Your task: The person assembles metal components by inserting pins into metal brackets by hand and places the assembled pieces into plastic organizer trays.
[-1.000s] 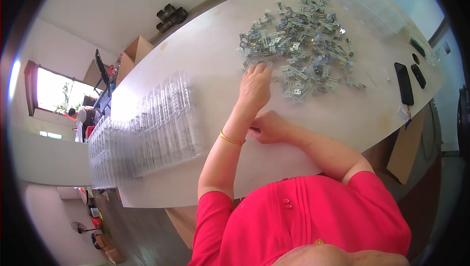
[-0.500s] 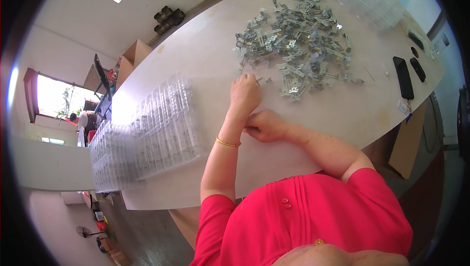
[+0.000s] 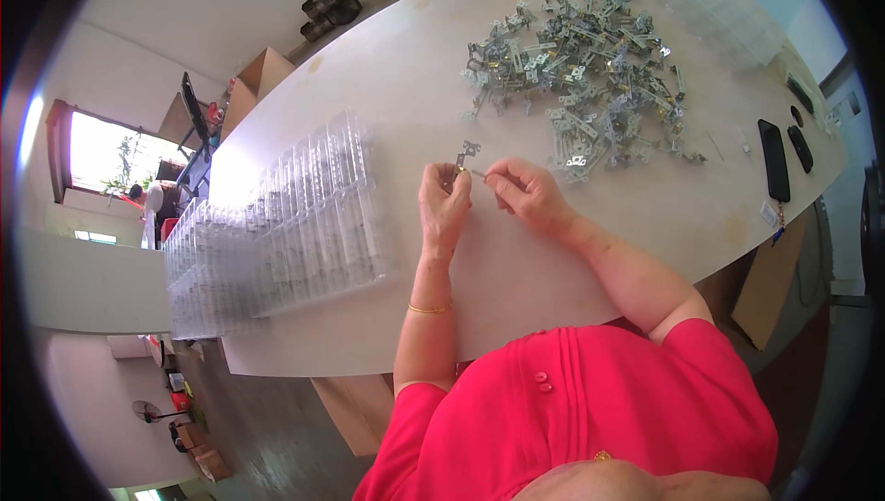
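Note:
My left hand (image 3: pixel 443 208), with a bracelet at the wrist, pinches a small silvery metal bracket (image 3: pixel 469 148) that stands up from the fingertips. Close on its right, my right hand (image 3: pixel 533 197) has thumb and forefinger closed on a thin metal piece (image 3: pixel 478 175), whose tip points toward the bracket. Whether that piece touches the bracket or is part of it cannot be made out. Beyond both hands spreads a heap of similar metal brackets (image 3: pixel 576 86), some with brass-coloured parts.
Stacked clear plastic trays (image 3: pixel 313 215) with narrow compartments stand on the left of the white table (image 3: pixel 415 68). More clear trays (image 3: pixel 701 12) lie at the far right. A black phone (image 3: pixel 773 160) and a small black object (image 3: pixel 800 149) lie near the right edge.
The left hand has drawn back from the pile's near edge and now holds up a bracket. My right hand has moved from beside the left wrist up to the left fingertips. The view has shifted slightly.

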Demonstrator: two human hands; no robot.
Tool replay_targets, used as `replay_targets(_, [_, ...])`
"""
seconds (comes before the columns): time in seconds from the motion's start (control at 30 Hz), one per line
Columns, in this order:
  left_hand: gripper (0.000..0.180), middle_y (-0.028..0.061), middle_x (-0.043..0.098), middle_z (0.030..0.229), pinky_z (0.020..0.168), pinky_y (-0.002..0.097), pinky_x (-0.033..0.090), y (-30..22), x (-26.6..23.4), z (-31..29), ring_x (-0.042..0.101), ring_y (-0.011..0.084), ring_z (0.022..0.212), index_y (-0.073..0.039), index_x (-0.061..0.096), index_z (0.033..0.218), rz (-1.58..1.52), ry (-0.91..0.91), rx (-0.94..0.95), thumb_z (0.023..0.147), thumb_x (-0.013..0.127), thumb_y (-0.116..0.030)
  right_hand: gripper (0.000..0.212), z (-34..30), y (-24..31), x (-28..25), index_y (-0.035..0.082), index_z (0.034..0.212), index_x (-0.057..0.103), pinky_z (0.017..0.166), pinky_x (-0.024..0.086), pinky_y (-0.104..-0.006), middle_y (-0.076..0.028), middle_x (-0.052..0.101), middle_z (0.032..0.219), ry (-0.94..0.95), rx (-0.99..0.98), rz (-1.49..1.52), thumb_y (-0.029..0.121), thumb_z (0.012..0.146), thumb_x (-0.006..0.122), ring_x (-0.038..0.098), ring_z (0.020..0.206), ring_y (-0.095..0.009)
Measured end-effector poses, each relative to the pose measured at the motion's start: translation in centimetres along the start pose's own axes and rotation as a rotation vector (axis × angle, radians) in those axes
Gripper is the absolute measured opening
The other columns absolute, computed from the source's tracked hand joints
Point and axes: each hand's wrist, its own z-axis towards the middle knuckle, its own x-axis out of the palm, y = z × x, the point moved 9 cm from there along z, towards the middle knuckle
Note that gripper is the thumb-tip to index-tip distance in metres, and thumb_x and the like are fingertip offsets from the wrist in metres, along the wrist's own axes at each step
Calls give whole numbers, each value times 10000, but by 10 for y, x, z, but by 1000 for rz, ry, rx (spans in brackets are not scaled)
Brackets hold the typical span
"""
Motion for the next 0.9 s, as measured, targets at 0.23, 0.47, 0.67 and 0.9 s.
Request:
replay_targets(0.23, [154,-8,546,797,632,214,426,8,5,-14,466,46,706,-12,565,977,19,-80,107,897,657,-105,150,2,-7,-13,54,1022,611,545,442,-221,15,578,727,-120,81,51,195,1009,562,529,630,-53])
replay_targets(0.47, [148,-1,542,783,625,242,452,0,4,-18,480,63,690,-12,563,973,107,-119,222,889,661,-84,166,2,-7,-15,54,1010,610,540,443,-219,16,581,720,-132,109,-1,213,1009,563,532,626,-50])
replay_targets(0.67, [172,73,581,837,577,296,480,-9,2,-20,522,150,625,-19,563,1000,285,-172,441,862,662,-43,169,2,-10,-16,50,1022,613,539,444,-223,11,593,724,-146,109,-42,213,1005,569,534,622,-53])
replay_targets(0.9, [248,117,605,895,556,370,499,-20,8,-26,592,268,670,-39,568,1032,501,-137,585,805,668,-30,220,2,-7,-16,40,1147,576,562,447,-220,0,601,736,-128,110,-102,203,999,574,537,630,-59])
